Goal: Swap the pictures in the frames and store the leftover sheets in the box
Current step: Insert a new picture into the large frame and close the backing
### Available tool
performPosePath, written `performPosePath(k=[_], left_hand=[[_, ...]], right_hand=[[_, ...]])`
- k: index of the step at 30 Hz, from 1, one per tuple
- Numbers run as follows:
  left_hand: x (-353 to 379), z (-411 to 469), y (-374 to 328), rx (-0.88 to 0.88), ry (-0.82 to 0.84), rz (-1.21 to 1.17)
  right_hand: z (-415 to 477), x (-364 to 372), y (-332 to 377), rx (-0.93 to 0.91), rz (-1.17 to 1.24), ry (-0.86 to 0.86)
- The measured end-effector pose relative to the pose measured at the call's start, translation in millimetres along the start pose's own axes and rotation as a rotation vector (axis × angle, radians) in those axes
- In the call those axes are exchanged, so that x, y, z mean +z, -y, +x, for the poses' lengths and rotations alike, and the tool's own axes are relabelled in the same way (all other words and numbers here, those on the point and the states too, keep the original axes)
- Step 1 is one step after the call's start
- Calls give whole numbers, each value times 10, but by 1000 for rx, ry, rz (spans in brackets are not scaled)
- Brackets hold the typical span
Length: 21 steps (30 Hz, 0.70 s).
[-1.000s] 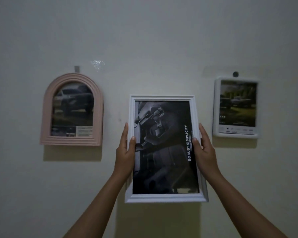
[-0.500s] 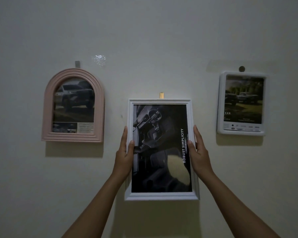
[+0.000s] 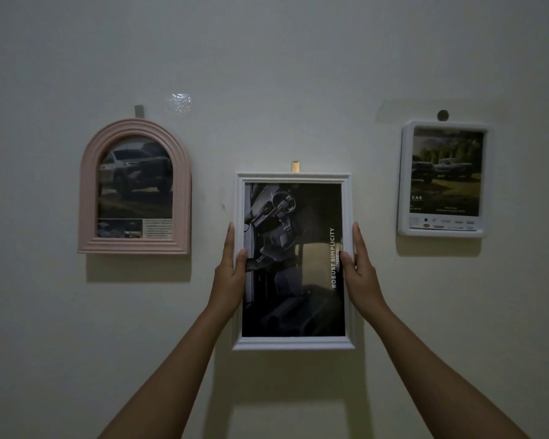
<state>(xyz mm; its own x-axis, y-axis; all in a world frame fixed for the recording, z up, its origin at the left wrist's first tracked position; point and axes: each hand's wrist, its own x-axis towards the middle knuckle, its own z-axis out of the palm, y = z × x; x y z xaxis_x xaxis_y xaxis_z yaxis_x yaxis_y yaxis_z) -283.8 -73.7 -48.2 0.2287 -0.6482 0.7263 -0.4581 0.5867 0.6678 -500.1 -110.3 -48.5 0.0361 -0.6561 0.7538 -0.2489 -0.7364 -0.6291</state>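
Observation:
A white rectangular frame [image 3: 293, 343] with a dark car-interior picture reading "ROBUST SIMPLICITY" is flat against the wall, just under a small brass hook [image 3: 295, 166]. My left hand [image 3: 230, 274] holds its left edge, thumb on the front and fingers along the side. My right hand [image 3: 360, 274] holds its right edge the same way. A pink arched frame [image 3: 184, 185] with a truck picture hangs at the left. A small white rounded frame [image 3: 406, 179] with a picture of vehicles on grass hangs at the right.
The bare pale wall [image 3: 282, 74] fills the view in dim light. A grey hook [image 3: 138, 110] sits above the pink frame, a round one [image 3: 442, 115] above the small white frame. A shiny patch [image 3: 180, 101] marks the wall.
The white frame has gone from tilted off the wall to flat against it under the brass hook, which now shows above its top edge. Both hands kept their hold.

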Motion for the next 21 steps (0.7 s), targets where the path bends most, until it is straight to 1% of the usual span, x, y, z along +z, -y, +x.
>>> performPosePath(k=[6,9,16,21], left_hand=[[95,27,35,71,-50,24],[130,27,44,80,-35,14],[154,26,84,39,-11,-31],[168,32,128,44,-56,-78]], right_hand=[[2,-7,-189,52,108,-98],[14,-55,-203,40,99,-82],[66,-72,-199,5,50,-36],[98,-35,-198,13,131,-50]])
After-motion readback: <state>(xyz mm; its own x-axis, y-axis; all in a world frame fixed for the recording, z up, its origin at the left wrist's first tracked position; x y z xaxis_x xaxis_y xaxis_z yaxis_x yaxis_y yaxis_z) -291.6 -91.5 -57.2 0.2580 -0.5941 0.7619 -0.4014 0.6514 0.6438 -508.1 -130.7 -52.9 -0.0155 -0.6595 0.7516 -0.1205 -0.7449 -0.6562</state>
